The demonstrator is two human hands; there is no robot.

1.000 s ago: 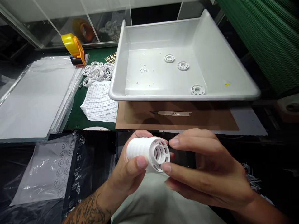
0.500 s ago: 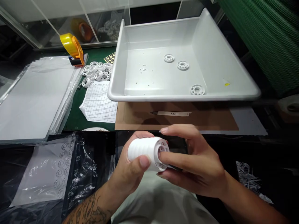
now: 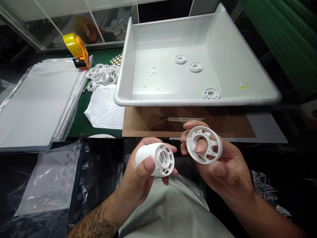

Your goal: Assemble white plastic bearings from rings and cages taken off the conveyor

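Now the left hand clasps a ring stack over the lap, the right hand pinches one spoked ring alongside: seemingly single-ring handling, the next move wanting that ring stack steady

Garment: pale grey-green, creased, from where I stand. Left hand, right hand: bare. Left forearm: dark, curling tattoo.

White stacked rings, pale grey tray (yellow fleck), green tabletop
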